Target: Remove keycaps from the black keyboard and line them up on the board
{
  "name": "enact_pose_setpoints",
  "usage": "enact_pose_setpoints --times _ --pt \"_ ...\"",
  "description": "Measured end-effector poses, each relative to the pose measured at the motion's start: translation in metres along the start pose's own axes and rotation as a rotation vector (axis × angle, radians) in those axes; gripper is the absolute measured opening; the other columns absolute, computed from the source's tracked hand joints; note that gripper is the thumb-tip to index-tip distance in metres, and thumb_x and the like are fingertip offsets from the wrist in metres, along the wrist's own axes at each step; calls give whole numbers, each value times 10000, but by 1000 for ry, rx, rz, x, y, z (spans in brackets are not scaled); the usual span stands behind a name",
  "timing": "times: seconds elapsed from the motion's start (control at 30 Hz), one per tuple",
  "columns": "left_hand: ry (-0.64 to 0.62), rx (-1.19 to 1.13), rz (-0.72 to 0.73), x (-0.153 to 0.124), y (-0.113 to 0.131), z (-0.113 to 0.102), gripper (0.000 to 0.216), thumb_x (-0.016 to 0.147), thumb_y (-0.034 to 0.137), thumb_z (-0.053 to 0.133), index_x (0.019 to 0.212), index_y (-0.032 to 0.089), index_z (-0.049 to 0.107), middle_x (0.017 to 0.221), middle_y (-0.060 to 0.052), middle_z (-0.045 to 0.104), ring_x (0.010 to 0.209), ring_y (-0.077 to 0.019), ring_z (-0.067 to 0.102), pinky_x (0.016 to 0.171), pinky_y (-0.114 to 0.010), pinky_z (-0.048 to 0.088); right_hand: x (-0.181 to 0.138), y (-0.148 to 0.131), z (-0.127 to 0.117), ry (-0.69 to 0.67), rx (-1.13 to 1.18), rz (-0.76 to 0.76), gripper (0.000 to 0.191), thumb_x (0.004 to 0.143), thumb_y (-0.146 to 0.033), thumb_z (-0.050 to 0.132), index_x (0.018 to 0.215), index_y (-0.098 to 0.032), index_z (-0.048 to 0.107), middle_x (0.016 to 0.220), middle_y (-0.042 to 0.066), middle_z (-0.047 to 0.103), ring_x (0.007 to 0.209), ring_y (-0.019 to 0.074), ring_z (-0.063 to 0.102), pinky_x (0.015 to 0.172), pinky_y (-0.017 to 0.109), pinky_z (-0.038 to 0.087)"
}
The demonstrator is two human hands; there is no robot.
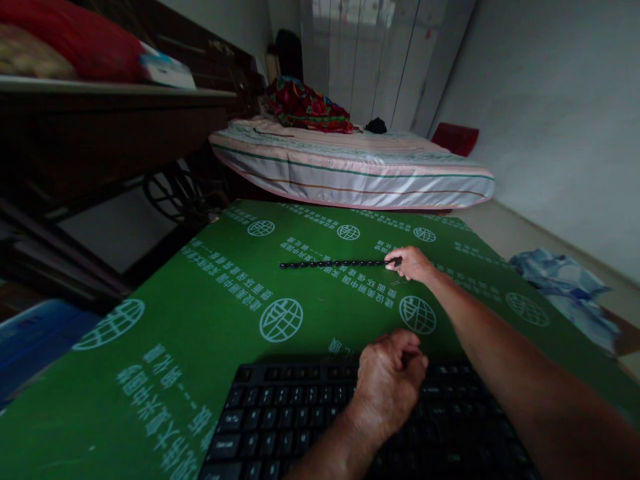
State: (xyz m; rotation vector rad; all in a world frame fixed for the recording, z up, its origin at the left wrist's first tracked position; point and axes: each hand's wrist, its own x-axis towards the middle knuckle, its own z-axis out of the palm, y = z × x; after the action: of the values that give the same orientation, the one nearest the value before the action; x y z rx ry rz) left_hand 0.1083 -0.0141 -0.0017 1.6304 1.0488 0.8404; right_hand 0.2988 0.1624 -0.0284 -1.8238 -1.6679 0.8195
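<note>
A long, thin black twisted strand (333, 264) lies straight across the green board (210, 347), running from left to right. My right hand (409, 262) reaches forward and pinches its right end between thumb and fingers. Close to me, a black keyboard (280, 420) rests on the board's near part, its bottom edge cut off by the frame. My left hand (390, 373) is over the keyboard's upper middle, fingers curled in and closed, with nothing visible in them. That hand and both forearms cover some of the keys.
Behind the board stands a bed (360, 177) with a red flowered blanket (310, 110). A dark sewing-machine table (125, 127) with an iron wheel (170, 193) is at left. Blue-white cloth (560, 280) lies to the right, and a blue container (45, 333) sits low at left.
</note>
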Motion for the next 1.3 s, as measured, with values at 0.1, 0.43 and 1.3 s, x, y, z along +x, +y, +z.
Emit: enact_pose_setpoints --times 0.1,0.43,1.3 --pt "-3 -8 3 -1 -2 1 144 702 142 560 818 187 633 760 -12 677 700 -149 626 670 -242 492 0 1 0 0 8 2 246 687 -137 690 933 -139 695 576 -8 623 325 24 423 286 125 336" --pt "3 16 -6 -1 -3 1 115 707 154 565 792 190 634 776 -20 674 720 -160 624 690 -255 492 -1 -2 -1 7 5 9 245 682 -160 704 925 -134 698 506 -22 588 304 23 405 282 126 320" --pt "15 19 57 3 -7 2 116 721 145 562 801 196 630 751 0 683 701 -141 634 662 -233 505 -24 -10 -14 133 107 44 384 793 -364 604 1081 -111 622 397 -47 505 268 39 383 284 139 307"
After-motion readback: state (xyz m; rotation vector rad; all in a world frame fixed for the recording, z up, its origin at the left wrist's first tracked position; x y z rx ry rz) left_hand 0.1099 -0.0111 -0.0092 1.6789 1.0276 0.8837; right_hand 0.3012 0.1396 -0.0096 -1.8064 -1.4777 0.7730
